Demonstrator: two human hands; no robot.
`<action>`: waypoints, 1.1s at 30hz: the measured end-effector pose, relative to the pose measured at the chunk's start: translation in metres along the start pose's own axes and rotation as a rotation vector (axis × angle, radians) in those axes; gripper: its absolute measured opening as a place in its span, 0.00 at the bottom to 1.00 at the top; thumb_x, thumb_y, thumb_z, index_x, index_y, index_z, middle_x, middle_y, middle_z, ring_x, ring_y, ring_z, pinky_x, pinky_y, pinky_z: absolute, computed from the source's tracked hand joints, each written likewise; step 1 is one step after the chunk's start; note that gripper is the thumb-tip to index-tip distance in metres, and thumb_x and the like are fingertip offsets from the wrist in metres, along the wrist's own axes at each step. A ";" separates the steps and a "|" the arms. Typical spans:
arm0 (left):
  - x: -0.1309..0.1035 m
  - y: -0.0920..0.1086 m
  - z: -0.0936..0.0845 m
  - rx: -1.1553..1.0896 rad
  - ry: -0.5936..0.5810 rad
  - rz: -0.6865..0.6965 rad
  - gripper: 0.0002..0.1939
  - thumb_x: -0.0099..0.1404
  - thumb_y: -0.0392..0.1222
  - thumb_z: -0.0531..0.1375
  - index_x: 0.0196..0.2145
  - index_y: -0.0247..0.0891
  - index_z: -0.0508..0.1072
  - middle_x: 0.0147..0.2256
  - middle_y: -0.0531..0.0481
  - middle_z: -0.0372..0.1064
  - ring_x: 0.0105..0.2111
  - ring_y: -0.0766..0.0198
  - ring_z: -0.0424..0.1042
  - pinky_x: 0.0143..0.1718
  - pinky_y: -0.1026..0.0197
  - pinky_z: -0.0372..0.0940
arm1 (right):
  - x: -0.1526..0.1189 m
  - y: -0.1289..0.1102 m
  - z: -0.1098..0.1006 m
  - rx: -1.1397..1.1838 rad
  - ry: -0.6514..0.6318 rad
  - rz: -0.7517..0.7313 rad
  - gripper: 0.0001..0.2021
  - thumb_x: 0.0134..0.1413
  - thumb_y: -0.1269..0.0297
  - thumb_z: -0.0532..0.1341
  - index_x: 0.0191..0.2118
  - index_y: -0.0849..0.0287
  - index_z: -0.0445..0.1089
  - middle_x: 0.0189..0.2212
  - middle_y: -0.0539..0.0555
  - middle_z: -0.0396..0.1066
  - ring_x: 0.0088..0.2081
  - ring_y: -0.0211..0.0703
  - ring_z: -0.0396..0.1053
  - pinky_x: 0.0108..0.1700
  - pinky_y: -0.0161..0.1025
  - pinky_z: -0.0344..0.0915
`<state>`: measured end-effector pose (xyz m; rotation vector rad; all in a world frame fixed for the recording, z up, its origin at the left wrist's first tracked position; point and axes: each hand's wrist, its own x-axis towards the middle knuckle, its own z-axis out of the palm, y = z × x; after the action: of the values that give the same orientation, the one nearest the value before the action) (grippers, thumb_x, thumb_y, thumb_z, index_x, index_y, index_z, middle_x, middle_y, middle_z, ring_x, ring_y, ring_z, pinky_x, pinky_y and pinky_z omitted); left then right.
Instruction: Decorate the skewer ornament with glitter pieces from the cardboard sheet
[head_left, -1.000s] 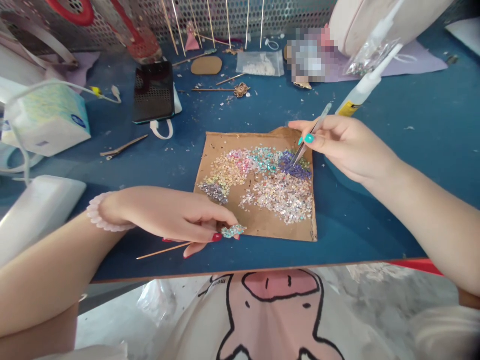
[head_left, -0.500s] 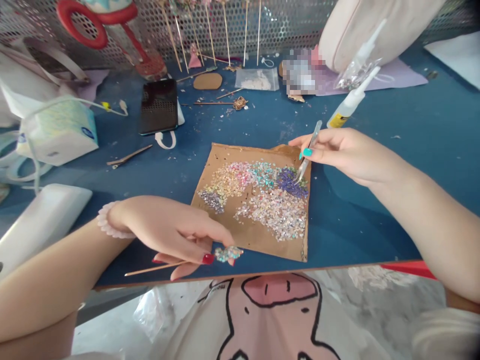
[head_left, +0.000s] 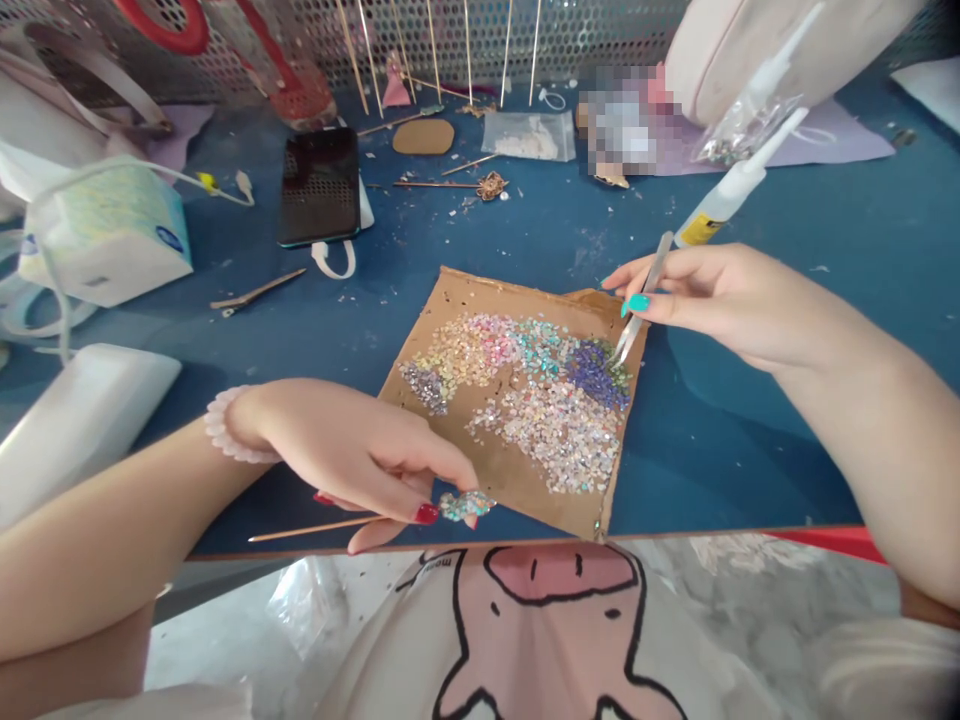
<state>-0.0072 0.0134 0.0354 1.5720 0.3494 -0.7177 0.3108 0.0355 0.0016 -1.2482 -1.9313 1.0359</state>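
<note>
Turned askew since the earlier frame, the cardboard (head_left: 517,488) lies on the bench (head_left: 360,325), its near corner at the edge. Left fingers (head_left: 444,458) grasp the glittery turquoise-and-silver ornament (head_left: 463,505) just beside it; right fingers (head_left: 679,309) grip slim metal tweezers (head_left: 655,273), tips at violet-blue and green sequins (head_left: 598,374).

The tweezers (head_left: 646,297) look like smooth, shiny metal. The board (head_left: 491,460) beneath the sequins (head_left: 566,430) is matt brown cardboard (its edges rough), while the sequins are glossy. The worktop (head_left: 420,240) has a dull blue finish; the stick (head_left: 311,529) seems to be smooth wood.
</note>
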 end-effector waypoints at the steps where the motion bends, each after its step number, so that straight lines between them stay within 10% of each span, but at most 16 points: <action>1: 0.000 0.002 -0.001 -0.013 -0.010 -0.017 0.14 0.66 0.31 0.49 0.48 0.34 0.65 0.21 0.50 0.74 0.14 0.69 0.57 0.14 0.69 0.51 | -0.002 -0.004 0.002 -0.039 0.027 -0.051 0.09 0.50 0.56 0.68 0.32 0.56 0.76 0.42 0.57 0.76 0.41 0.43 0.74 0.39 0.37 0.71; 12: 0.004 0.000 -0.001 -0.057 0.012 -0.016 0.09 0.68 0.31 0.48 0.44 0.38 0.62 0.22 0.55 0.70 0.16 0.70 0.56 0.16 0.71 0.52 | -0.031 -0.040 0.052 -0.135 -0.221 -0.391 0.05 0.56 0.62 0.65 0.33 0.56 0.75 0.30 0.48 0.78 0.33 0.36 0.76 0.33 0.31 0.68; 33: 0.006 0.001 -0.002 -0.142 0.015 -0.019 0.06 0.71 0.33 0.48 0.37 0.41 0.61 0.22 0.54 0.70 0.16 0.69 0.58 0.17 0.71 0.53 | -0.034 -0.038 0.057 -0.126 -0.261 -0.492 0.04 0.60 0.67 0.61 0.35 0.57 0.74 0.33 0.51 0.79 0.34 0.38 0.76 0.39 0.37 0.70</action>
<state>-0.0014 0.0144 0.0326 1.4419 0.4177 -0.6809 0.2600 -0.0218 0.0031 -0.6592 -2.3722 0.8566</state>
